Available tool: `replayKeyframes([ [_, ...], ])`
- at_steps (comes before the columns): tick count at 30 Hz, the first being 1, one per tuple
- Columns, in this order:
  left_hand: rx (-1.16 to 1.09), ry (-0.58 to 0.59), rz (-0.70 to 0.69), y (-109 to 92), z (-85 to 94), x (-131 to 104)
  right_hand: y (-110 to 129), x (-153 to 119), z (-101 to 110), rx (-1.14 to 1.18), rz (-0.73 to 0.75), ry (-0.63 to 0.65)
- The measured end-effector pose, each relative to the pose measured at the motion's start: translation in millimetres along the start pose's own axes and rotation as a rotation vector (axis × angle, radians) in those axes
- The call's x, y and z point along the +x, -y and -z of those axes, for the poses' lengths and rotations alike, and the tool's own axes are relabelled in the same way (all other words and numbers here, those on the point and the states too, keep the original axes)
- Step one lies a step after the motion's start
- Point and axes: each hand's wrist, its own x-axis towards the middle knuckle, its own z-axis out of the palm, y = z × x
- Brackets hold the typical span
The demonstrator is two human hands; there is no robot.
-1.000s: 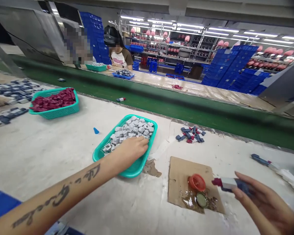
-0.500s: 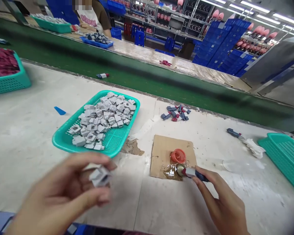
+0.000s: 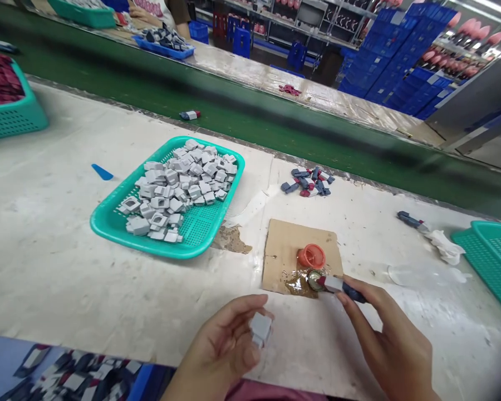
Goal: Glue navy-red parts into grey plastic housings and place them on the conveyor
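Note:
Between the fingers and thumb of my left hand (image 3: 223,348) is a small light-grey plastic block (image 3: 261,326), above the table's near edge. My right hand (image 3: 386,331) pinches the navy end of a navy, grey and maroon plastic part (image 3: 334,284). Its maroon tip is at a small round metal cap (image 3: 314,281); whether it touches inside I cannot tell. The cap sits in a glossy wet patch on a cardboard square (image 3: 280,239), beside a small red-orange cup (image 3: 312,257). Left of the cardboard, a green basket (image 3: 229,214) holds many similar grey blocks.
Finished-looking tricolour parts (image 3: 309,182) lie piled behind the cardboard. A maroon-filled basket (image 3: 37,111) stands far left, another green basket (image 3: 495,278) far right. A blue strip (image 3: 102,171) lies left. Beyond runs a green belt (image 3: 250,128); a person (image 3: 177,14) sits across it.
My left hand has moved right, away from the basket's front, with the grey block in it. My right hand keeps its part at the metal cap. The view has tilted downward.

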Motion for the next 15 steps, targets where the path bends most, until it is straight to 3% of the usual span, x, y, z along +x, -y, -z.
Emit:
replayKeyframes([
  [3, -0.069, -0.004, 0.078, 5, -1.8, 2, 0, -3, 2, -0.053, -0.104, -0.067],
  [8, -0.07, -0.022, 0.043, 10, -5.0, 3, -1, -13, 5, -0.084, -0.265, -0.076],
  [11, -0.043, -0.05, 0.044, 12, -7.1, 5, 10, -21, 7, 0.199, -0.359, -0.142],
  [15, -0.06, -0.055, 0.07, 14, -13.2, 8, 38, -22, 5, 0.556, -0.317, -0.173],
])
